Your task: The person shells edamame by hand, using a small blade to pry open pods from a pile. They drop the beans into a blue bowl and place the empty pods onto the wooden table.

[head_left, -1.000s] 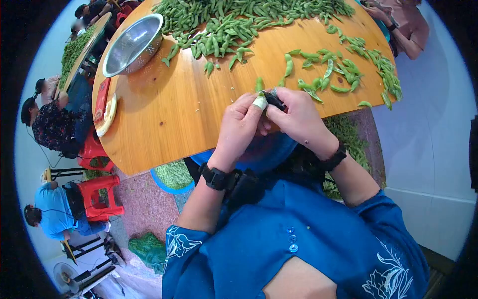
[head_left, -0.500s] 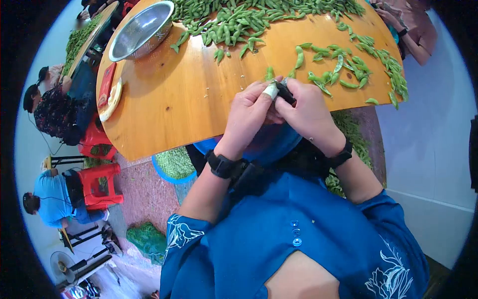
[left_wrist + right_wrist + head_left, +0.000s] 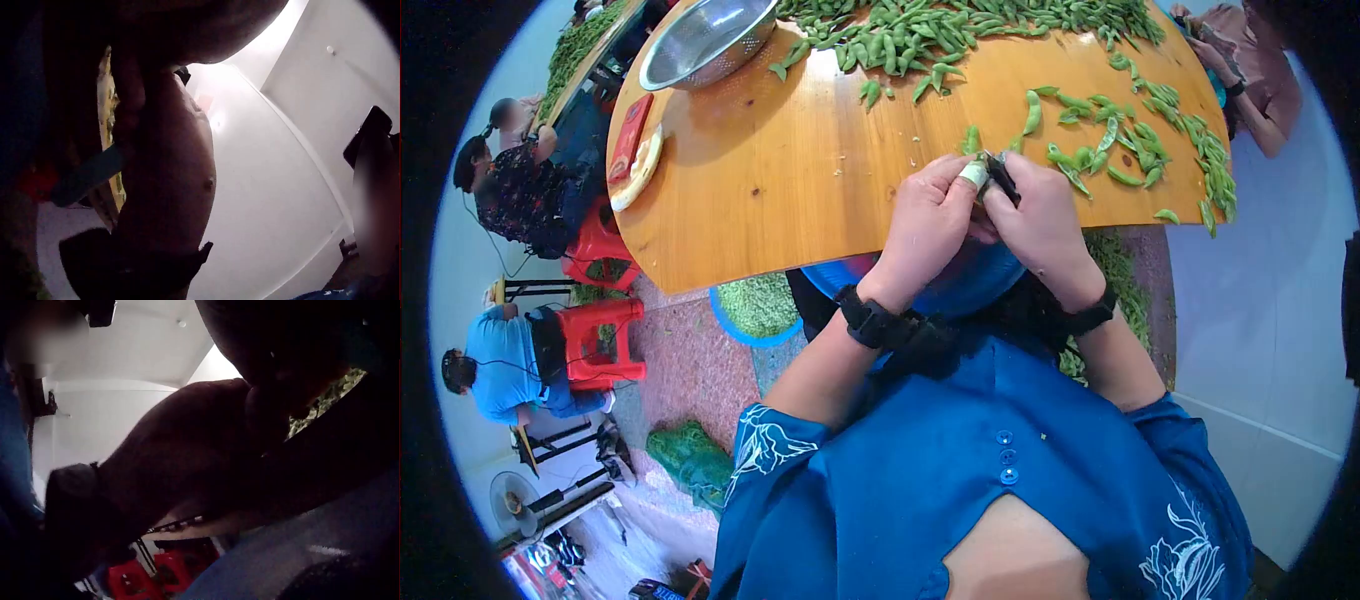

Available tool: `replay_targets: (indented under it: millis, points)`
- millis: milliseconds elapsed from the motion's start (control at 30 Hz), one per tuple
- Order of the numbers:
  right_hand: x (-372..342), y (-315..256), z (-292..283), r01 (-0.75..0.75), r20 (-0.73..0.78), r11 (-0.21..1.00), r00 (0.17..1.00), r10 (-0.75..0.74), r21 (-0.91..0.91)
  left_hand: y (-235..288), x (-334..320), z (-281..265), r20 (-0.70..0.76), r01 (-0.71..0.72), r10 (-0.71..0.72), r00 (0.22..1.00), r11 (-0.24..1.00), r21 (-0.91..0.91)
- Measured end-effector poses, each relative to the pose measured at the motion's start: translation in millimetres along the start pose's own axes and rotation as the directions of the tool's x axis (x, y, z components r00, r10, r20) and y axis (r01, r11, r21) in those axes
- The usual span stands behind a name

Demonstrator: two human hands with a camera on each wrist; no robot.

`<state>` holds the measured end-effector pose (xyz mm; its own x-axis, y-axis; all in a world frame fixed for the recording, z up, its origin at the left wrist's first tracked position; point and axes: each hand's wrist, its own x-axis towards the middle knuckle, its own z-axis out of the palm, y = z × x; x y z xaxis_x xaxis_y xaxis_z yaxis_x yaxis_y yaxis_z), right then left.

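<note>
Both hands meet over the near table edge in the head view. The left hand point(image 3: 928, 215), its thumb in a pale wrap point(image 3: 975, 173), pinches a green soybean pod that its fingers mostly hide. Against it, the right hand point(image 3: 1042, 215) grips a small black tool point(image 3: 1003, 181); I cannot tell its exact kind. Just beyond the fingertips a soybean pod point(image 3: 971, 139) lies on the wooden table point(image 3: 800, 190). Under the hands, below the table edge, shows a blue basin point(image 3: 975, 285). Both wrist views are dark, with the hands in silhouette.
A heap of soybean pods point(image 3: 910, 40) covers the far table, and loose pods point(image 3: 1135, 150) lie at right. A metal colander point(image 3: 705, 45), a red packet point(image 3: 630, 135) and a pale curved object point(image 3: 640, 175) are at left. Shelled beans point(image 3: 758, 305) fill a floor container.
The head view has shifted, so the table and both hands appear farther right and higher. The hands stay together, the right one still gripping the black tool.
</note>
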<state>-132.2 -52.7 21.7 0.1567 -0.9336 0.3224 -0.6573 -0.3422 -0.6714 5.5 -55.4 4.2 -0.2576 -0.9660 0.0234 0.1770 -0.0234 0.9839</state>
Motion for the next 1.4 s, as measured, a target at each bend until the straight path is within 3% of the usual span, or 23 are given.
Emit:
replay_targets:
  millis: [33, 100, 133, 200, 233, 300, 433, 500, 533, 667, 733, 767, 800, 833, 900, 933, 1000, 1033, 1067, 1167, 1400]
  points:
    - [1.3, 0.2, -2.7, 0.003, 0.0, 1.0, 1.0, -0.003, -0.001, -0.6, 0.2, -1.7, -0.001, -0.003, 0.003, 1.0, 1.0, 0.0]
    - [1.9, 1.4, -10.3, -0.237, 0.213, 0.949, 0.958, 0.193, 0.205, 2.2, -2.8, -2.0, 0.036, 0.052, -0.058, 0.998, 0.986, 0.162]
    - [1.9, 1.1, -14.5, -0.242, 0.201, 0.949, 0.959, 0.201, 0.201, 4.8, -3.8, -2.5, 0.05, 0.048, -0.057, 0.997, 0.986, 0.161]
    - [4.4, 0.3, -22.9, -0.415, 0.401, 0.804, 0.883, 0.243, 0.426, 10.5, -3.5, -7.2, 0.123, 0.122, -0.138, 0.983, 0.984, 0.13]
    - [4.5, 0.1, -26.0, -0.417, 0.389, 0.803, 0.886, 0.254, 0.425, 10.6, -3.2, -9.0, 0.139, 0.121, -0.139, 0.98, 0.984, 0.131]
    - [6.6, 0.0, -30.4, -0.496, 0.497, 0.702, 0.837, 0.23, 0.51, 10.6, -1.9, -13.3, 0.152, 0.179, -0.171, 0.974, 0.983, -0.043]
    - [10.3, 4.1, -34.0, -0.496, 0.511, 0.725, 0.828, 0.23, 0.477, 10.0, -3.0, -10.2, 0.14, 0.153, -0.168, 0.976, 0.982, 0.109]
    - [10.3, 9.2, -30.3, -0.399, 0.462, 0.853, 0.859, 0.22, 0.336, 10.9, -2.2, -7.8, 0.151, 0.116, -0.14, 0.979, 0.981, 0.154]
    - [10.2, 9.9, -29.6, -0.401, 0.459, 0.852, 0.86, 0.224, 0.336, 10.9, -2.3, -6.6, 0.157, 0.082, -0.113, 0.981, 0.978, 0.194]
    - [11.7, 13.4, -29.9, -0.507, 0.508, 0.748, 0.82, 0.265, 0.428, 7.9, -2.0, -10.8, 0.152, 0.026, -0.065, 0.986, 0.969, 0.248]
    - [11.6, 14.2, -31.1, -0.544, 0.532, 0.688, 0.805, 0.265, 0.481, 11.0, -1.0, -17.6, 0.186, 0.184, -0.207, 0.961, 0.974, 0.134]
    - [12.5, 13.5, -31.2, -0.577, 0.546, 0.65, 0.788, 0.284, 0.495, 9.5, 0.1, -19.4, 0.189, 0.182, -0.206, 0.96, 0.974, 0.136]
    - [13.4, 12.5, -30.8, -0.607, 0.562, 0.611, 0.771, 0.3, 0.507, 6.4, 0.9, -21.5, 0.205, 0.207, -0.205, 0.957, 0.978, 0.011]
    - [13.6, 10.4, -28.3, -0.605, 0.559, 0.612, 0.773, 0.299, 0.51, 5.3, 1.9, -22.7, 0.22, 0.229, -0.201, 0.955, 0.967, -0.114]
    - [11.8, 4.6, -21.7, -0.479, 0.395, 0.758, 0.863, 0.315, 0.442, 8.8, 1.3, -19.9, 0.213, 0.234, -0.197, 0.957, 0.958, -0.164]
    - [10.9, 4.0, -20.0, -0.475, 0.393, 0.76, 0.865, 0.312, 0.444, 10.2, 1.1, -18.4, 0.205, 0.24, -0.197, 0.959, 0.946, -0.217]
    - [8.4, 2.6, -16.9, -0.163, 0.135, 0.955, 0.982, 0.132, 0.25, 4.1, 1.5, -17.6, 0.199, 0.182, -0.155, 0.968, 0.975, -0.129]
    - [7.8, -1.2, -17.4, -0.16, 0.134, 0.955, 0.982, 0.13, 0.25, 3.5, 1.3, -17.1, 0.197, 0.126, -0.115, 0.974, 0.991, -0.043]
    - [7.7, -6.5, -19.1, -0.18, 0.122, 0.945, 0.981, 0.151, 0.272, 6.3, -0.1, -17.8, 0.181, 0.211, -0.188, 0.965, 0.97, -0.117]
    - [6.6, -7.4, -18.6, -0.204, 0.102, 0.935, 0.978, 0.181, 0.291, 8.7, -1.5, -17.7, 0.191, 0.232, -0.19, 0.963, 0.945, -0.23]
    - [6.1, -5.7, -14.5, -0.114, -0.007, 0.971, 0.993, 0.118, 0.212, 11.6, -0.2, -15.4, 0.167, 0.26, -0.22, 0.961, 0.925, -0.276]
